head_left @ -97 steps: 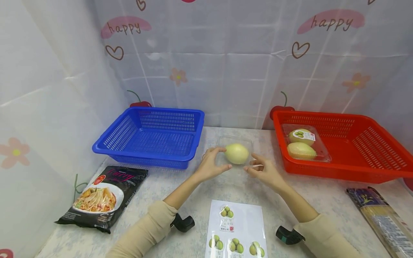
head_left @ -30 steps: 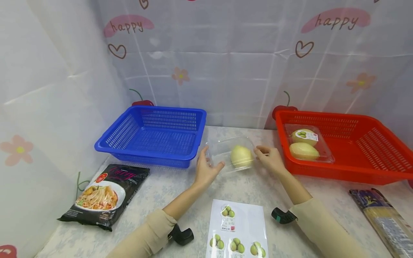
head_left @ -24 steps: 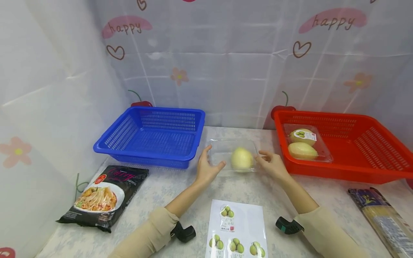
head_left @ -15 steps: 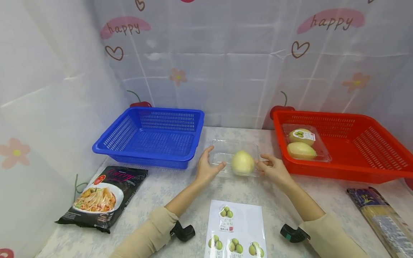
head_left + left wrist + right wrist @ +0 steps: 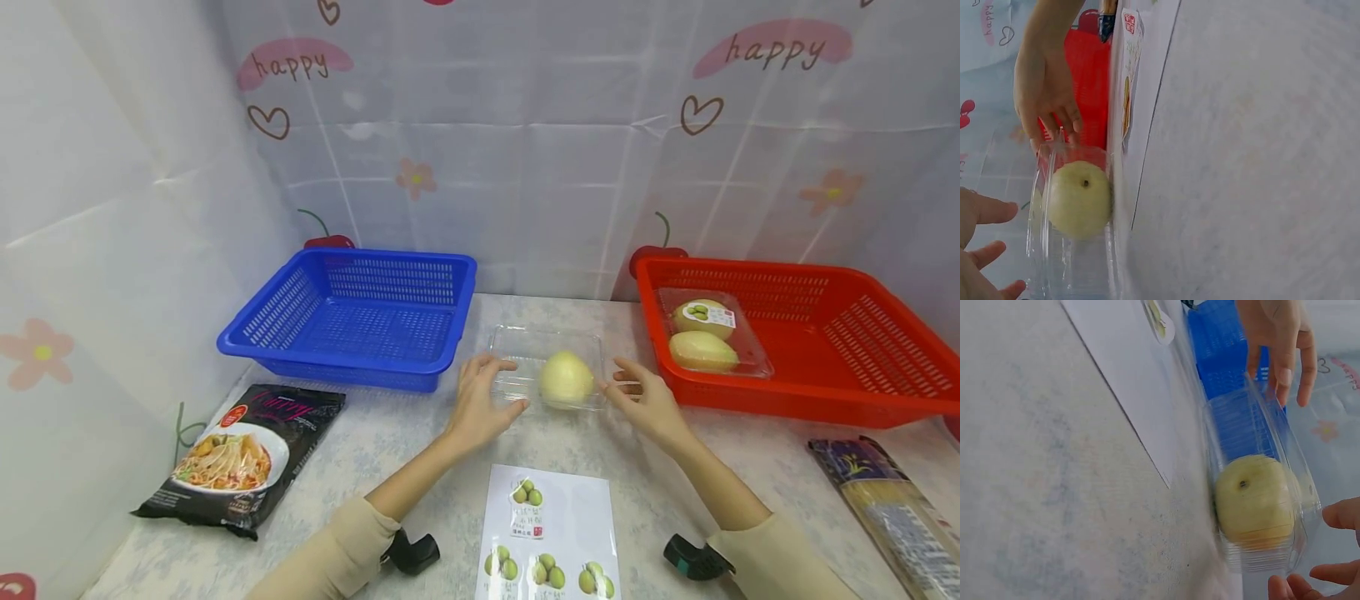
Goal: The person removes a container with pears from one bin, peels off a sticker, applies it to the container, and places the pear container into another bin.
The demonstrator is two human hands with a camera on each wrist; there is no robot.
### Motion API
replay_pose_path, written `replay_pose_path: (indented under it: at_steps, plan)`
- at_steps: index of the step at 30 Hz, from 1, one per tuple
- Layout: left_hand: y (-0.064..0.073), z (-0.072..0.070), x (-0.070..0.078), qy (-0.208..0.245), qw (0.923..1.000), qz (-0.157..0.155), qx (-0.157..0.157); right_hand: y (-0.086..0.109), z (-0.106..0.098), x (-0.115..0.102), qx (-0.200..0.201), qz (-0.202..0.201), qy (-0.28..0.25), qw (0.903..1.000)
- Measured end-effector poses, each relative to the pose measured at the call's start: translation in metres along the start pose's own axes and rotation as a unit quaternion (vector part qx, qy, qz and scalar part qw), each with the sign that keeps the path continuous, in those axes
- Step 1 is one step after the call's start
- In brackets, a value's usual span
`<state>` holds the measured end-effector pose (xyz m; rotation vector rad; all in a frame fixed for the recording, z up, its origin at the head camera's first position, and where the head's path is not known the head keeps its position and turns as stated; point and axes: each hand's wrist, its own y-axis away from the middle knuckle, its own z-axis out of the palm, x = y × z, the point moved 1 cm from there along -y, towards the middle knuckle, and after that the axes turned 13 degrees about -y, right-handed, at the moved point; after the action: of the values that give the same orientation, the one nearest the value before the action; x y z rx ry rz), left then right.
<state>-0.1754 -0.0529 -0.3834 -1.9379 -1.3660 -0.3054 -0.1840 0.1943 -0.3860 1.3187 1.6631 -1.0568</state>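
Observation:
A clear plastic clamshell box [image 5: 525,342] lies on the table between my hands. One pale yellow-green pear [image 5: 566,379] sits in its right half, its stem end showing in the left wrist view. My left hand [image 5: 480,404] is at the box's left end, thumb and fingers spread apart. At the right end is my right hand [image 5: 645,404], fingers loosely bent with the tips close to the box edge. In the right wrist view, the lid of the clamshell box [image 5: 1241,425] lies over the pear [image 5: 1254,500]. Neither hand grips anything.
Back left stands a blue basket [image 5: 442,367]. A red basket [image 5: 787,404] at right holds a labelled box of pears [image 5: 705,346]. A sticker sheet [image 5: 551,533] lies in front, a black noodle packet [image 5: 240,458] at left, and a noodle pack [image 5: 892,508] at far right.
The box was turned lengthwise across the table and, a second ago, held tilted; now it lies flat. My left hand has drawn back from its end and the right fingers have loosened.

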Motion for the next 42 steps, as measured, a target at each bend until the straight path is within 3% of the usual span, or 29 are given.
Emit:
replay_pose_path:
  at_steps: [4,7,9,11,15,17,19,25,30,42]
  plan:
    - [0.008,-0.008,0.003,-0.042,0.9970,0.053,0.039,0.012,0.002,-0.004,0.044,-0.094,0.055,0.9931]
    - [0.013,-0.015,0.003,-0.057,0.9947,0.082,0.023,0.022,0.006,-0.007,0.076,-0.144,0.086,0.9829]
    - [0.016,-0.020,0.001,-0.055,0.9924,0.104,-0.034,0.028,0.008,-0.009,0.079,-0.167,0.096,0.9781]
    - [0.018,-0.023,-0.001,-0.062,0.9832,0.123,-0.119,0.034,0.012,-0.010,0.059,-0.189,0.094,0.9757]
    - [0.022,-0.024,-0.008,-0.073,0.9452,0.140,-0.286,0.040,0.022,-0.009,-0.040,-0.203,0.056,0.9767]
    - [0.024,-0.023,-0.011,-0.082,0.9300,0.134,-0.332,0.042,0.029,-0.009,-0.094,-0.198,0.036,0.9751]
    - [0.025,-0.021,-0.013,-0.095,0.9207,0.129,-0.356,0.044,0.035,-0.010,-0.135,-0.191,0.025,0.9720]
    - [0.027,-0.018,-0.013,-0.153,0.9046,0.132,-0.375,0.047,0.052,-0.012,-0.209,-0.172,0.058,0.9610]
    - [0.028,-0.017,-0.011,-0.190,0.8959,0.126,-0.381,0.045,0.065,-0.014,-0.259,-0.144,0.101,0.9497]
    - [0.028,-0.012,-0.010,-0.205,0.8908,0.116,-0.389,0.042,0.084,-0.018,-0.308,-0.135,0.138,0.9315]
